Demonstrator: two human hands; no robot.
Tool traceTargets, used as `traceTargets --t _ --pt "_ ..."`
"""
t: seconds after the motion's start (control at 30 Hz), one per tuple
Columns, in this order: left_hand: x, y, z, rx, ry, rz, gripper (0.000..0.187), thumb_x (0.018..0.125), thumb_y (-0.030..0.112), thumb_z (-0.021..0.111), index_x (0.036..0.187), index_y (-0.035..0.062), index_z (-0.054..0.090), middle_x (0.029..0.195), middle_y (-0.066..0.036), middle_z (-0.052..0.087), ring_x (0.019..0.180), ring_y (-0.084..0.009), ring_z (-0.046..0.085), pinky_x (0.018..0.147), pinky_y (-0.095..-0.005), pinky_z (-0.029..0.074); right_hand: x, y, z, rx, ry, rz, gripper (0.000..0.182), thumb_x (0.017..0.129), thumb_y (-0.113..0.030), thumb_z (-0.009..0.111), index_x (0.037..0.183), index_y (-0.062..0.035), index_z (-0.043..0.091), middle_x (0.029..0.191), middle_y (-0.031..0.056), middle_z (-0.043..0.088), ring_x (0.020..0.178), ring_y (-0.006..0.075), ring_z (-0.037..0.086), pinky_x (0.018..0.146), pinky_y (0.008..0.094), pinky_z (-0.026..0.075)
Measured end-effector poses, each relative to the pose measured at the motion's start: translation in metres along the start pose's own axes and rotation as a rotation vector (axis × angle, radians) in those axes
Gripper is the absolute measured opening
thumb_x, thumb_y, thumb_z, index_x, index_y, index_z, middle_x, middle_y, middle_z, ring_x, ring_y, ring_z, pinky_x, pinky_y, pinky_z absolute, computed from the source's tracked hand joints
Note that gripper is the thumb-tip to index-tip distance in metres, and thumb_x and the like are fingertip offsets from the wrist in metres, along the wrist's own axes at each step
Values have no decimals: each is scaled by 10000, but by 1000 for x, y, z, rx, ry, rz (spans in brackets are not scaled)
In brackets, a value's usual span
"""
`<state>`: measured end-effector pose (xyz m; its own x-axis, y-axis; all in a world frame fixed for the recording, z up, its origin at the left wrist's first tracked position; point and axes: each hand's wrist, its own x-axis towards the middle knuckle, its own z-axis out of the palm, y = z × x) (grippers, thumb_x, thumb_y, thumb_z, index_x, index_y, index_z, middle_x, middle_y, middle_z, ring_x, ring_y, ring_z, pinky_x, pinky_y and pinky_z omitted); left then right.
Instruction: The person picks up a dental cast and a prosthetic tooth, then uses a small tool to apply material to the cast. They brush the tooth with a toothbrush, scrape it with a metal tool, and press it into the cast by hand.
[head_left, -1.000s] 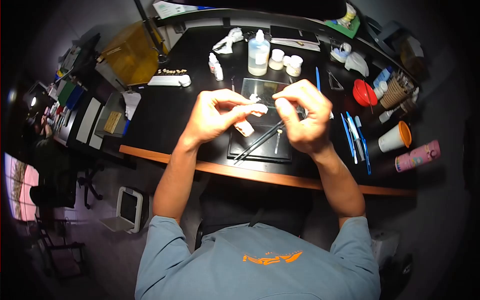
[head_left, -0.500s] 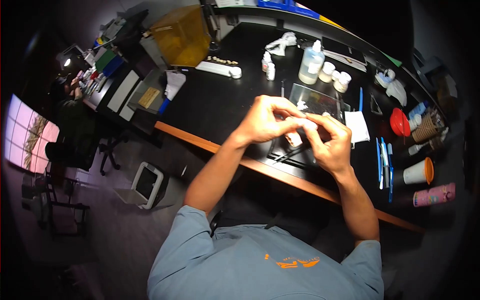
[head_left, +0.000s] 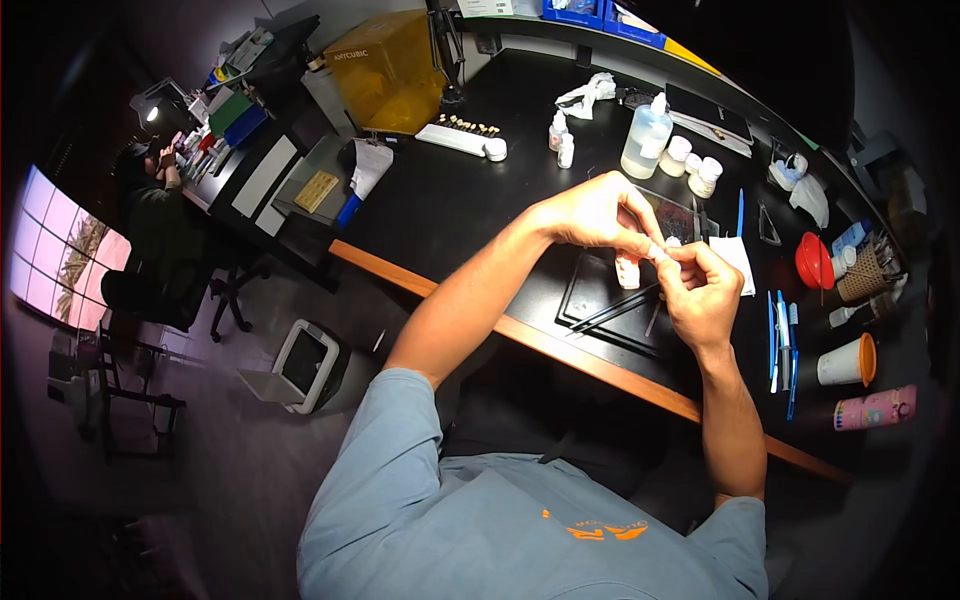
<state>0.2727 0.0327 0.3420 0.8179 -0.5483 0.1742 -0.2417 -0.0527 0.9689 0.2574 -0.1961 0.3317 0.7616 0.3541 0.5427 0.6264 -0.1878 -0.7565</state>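
My left hand point(head_left: 608, 215) and my right hand point(head_left: 702, 290) meet over the work area, thumbs and fingertips pinched together. A tiny pale piece seems to sit between the fingertips, too small to make out. Just below the left fingers is a pink dental model piece point(head_left: 627, 272), over a black tray point(head_left: 585, 290). Slim dark handles point(head_left: 612, 310) lie across that tray, partly hidden by my right hand. Behind the hands is a dark glass slab point(head_left: 665, 203), and a white paper pad point(head_left: 735, 262) lies by the right knuckles.
Farther back stand a large clear bottle point(head_left: 648, 138), small white jars point(head_left: 690, 168) and dropper bottles point(head_left: 561, 140). A shade guide point(head_left: 462, 137) lies at left. Brushes point(head_left: 783, 340), a red bowl point(head_left: 814, 262) and a cup point(head_left: 846, 362) are at right. A person point(head_left: 150, 200) sits at another bench.
The view has shifted, so the bench appears farther right. Both hands have moved right, still pinched together, leaving the pink model piece and the black tray more visible.
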Motion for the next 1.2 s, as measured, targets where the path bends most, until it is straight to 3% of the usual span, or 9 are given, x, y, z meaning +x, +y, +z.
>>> traceTargets --t 0.37,0.53,0.67,1.2 --pt "-9 -12 5 -119 98 61 211 880 41 822 1059 -59 772 916 -113 774 797 -149 743 764 -273 606 -2 2 4 -4 -17 -15 89 887 -32 792 855 25 732 651 -26 637 560 -4 533 491 178 379" --pt "-11 -9 5 -174 106 1 207 877 39 823 1053 -56 774 930 -111 774 823 -155 744 785 -280 607 0 -3 4 -37 -11 -74 86 860 -40 802 859 15 735 677 1 667 565 24 584 494 185 420" --pt "-8 -19 3 -104 118 78 219 875 52 830 1059 -54 775 949 -108 774 861 -152 739 816 -283 600 1 0 4 -52 -17 -87 96 840 -47 811 863 10 737 707 22 691 579 44 622 503 190 449" --pt "-8 -21 5 -86 115 53 240 888 87 833 1078 -47 776 966 -102 774 881 -144 726 837 -280 590 -1 6 5 -61 17 -68 85 848 -44 800 844 5 730 671 -7 653 539 12 539 489 191 396"
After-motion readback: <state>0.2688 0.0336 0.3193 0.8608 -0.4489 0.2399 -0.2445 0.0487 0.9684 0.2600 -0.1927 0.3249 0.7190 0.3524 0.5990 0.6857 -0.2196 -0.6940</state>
